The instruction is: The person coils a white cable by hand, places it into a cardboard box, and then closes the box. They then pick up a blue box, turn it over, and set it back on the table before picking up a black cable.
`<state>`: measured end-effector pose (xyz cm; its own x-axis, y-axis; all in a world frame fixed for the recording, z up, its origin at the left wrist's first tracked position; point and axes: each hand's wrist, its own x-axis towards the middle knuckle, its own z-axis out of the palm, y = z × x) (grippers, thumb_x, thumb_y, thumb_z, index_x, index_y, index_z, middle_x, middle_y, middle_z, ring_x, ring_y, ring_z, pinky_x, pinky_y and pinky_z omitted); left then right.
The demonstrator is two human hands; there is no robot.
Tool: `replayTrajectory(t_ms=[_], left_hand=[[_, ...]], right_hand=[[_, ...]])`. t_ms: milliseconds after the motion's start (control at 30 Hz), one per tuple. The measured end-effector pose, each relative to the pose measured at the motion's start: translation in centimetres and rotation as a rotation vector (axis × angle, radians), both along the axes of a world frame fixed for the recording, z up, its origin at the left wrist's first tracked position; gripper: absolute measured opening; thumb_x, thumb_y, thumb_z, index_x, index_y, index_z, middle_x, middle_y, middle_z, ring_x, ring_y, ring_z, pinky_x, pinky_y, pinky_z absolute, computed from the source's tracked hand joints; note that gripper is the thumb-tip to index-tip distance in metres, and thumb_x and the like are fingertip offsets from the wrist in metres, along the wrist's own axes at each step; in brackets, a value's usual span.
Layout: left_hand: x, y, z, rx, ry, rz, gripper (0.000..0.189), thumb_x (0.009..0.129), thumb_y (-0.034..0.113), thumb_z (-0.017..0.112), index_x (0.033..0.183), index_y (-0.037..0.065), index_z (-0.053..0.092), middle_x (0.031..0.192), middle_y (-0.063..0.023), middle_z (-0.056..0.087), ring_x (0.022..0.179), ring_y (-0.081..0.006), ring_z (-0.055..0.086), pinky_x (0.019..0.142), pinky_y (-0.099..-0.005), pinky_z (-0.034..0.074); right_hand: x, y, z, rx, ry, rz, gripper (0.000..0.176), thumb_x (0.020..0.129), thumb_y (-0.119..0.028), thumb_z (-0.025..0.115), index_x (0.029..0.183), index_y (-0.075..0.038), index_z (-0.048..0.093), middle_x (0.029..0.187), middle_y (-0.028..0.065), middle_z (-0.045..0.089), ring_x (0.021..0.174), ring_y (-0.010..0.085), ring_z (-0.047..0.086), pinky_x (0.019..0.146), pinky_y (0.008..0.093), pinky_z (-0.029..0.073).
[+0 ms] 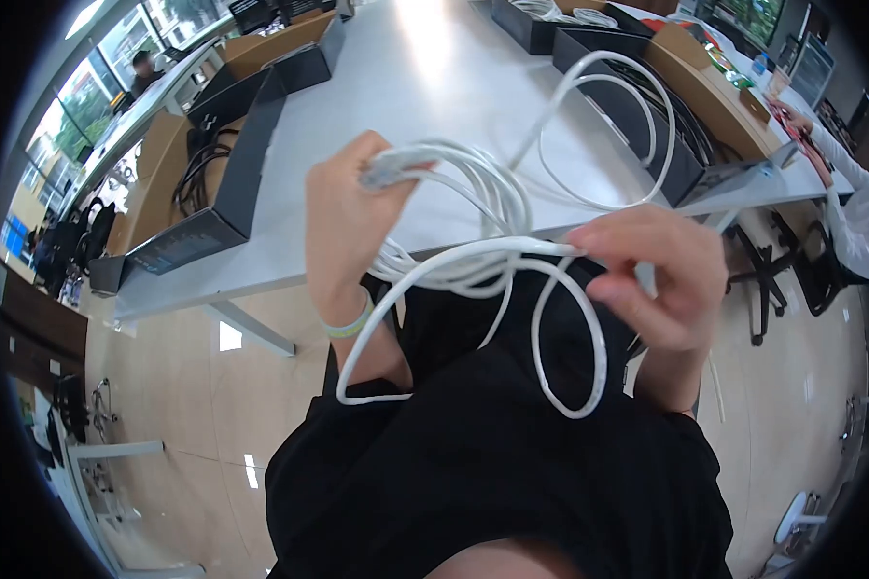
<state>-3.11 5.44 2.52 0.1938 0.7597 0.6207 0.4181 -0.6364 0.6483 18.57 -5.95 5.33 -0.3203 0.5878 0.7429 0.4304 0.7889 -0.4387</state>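
A white cable (512, 198) hangs in a bundle of several loops in front of my body, over the near edge of the table. My left hand (350, 217) is closed around one side of the coil, with a translucent plug end showing near its fingers. With thumb and fingertips, my right hand (661, 275) holds a strand of the same cable to the right of the coil. Loose loops droop below both hands against my black shirt, and one large loop stands up at the upper right, before the right-hand box.
On the left of the white table (377, 68) stands an open black box (232, 193) with black cables (203, 174) inside. Another open box (613, 111) with dark cables is on the right. Beyond it, a person in a white sleeve (850, 183) works. Office chairs stand at right.
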Motion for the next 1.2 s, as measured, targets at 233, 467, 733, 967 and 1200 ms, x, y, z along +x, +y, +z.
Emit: replayTrajectory(t_ms=[233,467,733,967,1200], left_hand=[[-0.5,-0.4,0.7,0.001,-0.201,0.255,0.012,0.068,0.009,0.067,0.069,0.001,0.058,0.059,-0.0003,0.052,0.05,-0.0043,0.038,0.046,-0.019,0.032],[-0.7,-0.7,0.1,-0.272,-0.464,-0.152,0.018,0.071,0.01,0.065,0.066,0.0,0.051,0.048,-0.0002,0.045,0.042,-0.0045,0.041,0.041,-0.0174,0.028],[-1.8,0.1,-2.9,-0.767,-0.855,-1.189,0.022,0.077,0.01,0.051,0.092,-0.002,0.039,0.052,-0.0065,0.05,0.044,-0.0155,0.051,0.054,-0.0284,0.049],[1.3,0.4,-3.2,-0.885,-1.168,-2.195,0.031,0.076,0.003,0.054,0.099,0.0,0.034,0.061,-0.0106,0.054,0.059,-0.0252,0.059,0.08,-0.0495,0.046],[3.4,0.3,-2.5,-0.79,-0.68,-2.591,0.036,0.074,0.0,0.06,0.102,0.001,0.037,0.06,-0.0077,0.054,0.057,-0.0211,0.057,0.062,-0.0373,0.051]], right_hand=[[-1.2,-0.4,-2.1,-0.107,0.24,0.123,0.038,0.066,-0.013,0.071,0.101,0.0,0.058,0.108,0.0169,0.052,0.072,0.0147,0.056,0.06,0.0228,0.046],[-0.8,0.6,-2.9,-0.325,0.151,0.121,0.05,0.066,-0.002,0.06,0.114,0.0,0.05,0.114,0.0139,0.049,0.087,0.0198,0.055,0.072,0.0281,0.047],[4.3,3.0,-4.8,-0.11,-0.011,-0.167,0.042,0.067,0.011,0.048,0.108,0.0,0.055,0.098,0.015,0.058,0.082,0.0209,0.058,0.07,0.0264,0.046],[3.8,3.3,-5.0,-0.18,0.035,-0.239,0.038,0.069,0.007,0.054,0.105,-0.004,0.057,0.087,0.0112,0.059,0.074,0.0208,0.058,0.066,0.028,0.046],[0.4,3.3,-4.3,0.148,-0.15,-0.374,0.042,0.064,0.0,0.064,0.105,-0.004,0.055,0.08,0.0084,0.054,0.076,0.0226,0.053,0.066,0.0292,0.044]])
